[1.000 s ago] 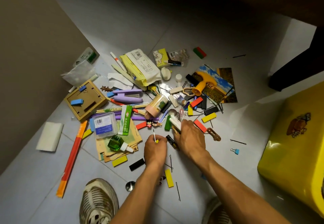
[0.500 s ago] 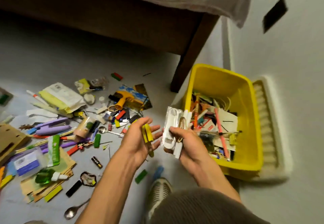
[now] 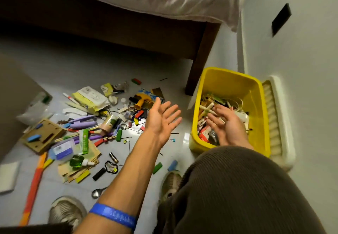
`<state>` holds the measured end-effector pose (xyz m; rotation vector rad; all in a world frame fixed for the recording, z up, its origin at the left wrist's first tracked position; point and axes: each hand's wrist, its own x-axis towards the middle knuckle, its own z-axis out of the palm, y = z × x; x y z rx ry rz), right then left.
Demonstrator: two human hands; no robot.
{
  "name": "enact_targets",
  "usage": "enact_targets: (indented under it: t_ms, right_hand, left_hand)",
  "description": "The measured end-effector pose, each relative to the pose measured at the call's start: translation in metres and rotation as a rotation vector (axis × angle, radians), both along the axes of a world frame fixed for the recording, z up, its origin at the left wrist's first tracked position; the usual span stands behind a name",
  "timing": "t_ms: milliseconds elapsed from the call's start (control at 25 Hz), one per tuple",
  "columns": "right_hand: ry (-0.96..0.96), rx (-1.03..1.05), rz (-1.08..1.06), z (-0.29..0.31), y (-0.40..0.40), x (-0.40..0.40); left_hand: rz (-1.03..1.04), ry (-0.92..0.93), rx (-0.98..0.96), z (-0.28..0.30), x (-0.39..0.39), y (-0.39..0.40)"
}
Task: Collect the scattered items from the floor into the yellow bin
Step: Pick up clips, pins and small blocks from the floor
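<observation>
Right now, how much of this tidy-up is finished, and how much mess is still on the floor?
Partly done. The yellow bin already holds a heap of sticks, cards and small bits. In hand: nothing; the left hand and right hand are both open and empty, the right one over the bin. Left: most of the pile, including the purple stapler, green dropper bottle, spoon and orange strip.
</observation>
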<state>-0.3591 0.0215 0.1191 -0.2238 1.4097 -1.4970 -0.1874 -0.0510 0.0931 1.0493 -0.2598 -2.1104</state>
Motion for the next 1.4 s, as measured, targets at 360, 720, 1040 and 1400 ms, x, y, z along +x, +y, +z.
enact_targets:
  t_ms: [360,720,1040,1400]
  right_hand:
    - [0.832,0.498,0.960,-0.152,0.014,0.097]
    - [1.404,0.214,1.435,-0.236,0.001,0.062]
    - [1.450,0.178,1.604,-0.236,-0.001,0.046]
    - [1.218,0.413,0.928,-0.240,0.001,0.073]
  left_hand:
    - [-0.106,-0.834,0.129,-0.146,0.102,0.048]
    - [-1.044,-1.402,-0.808,-0.218,0.078,0.076]
    - [-0.639,-1.228,-0.293,-0.215,0.063,0.056]
    - [-1.122,-1.502,-0.958,-0.220,0.058,0.020]
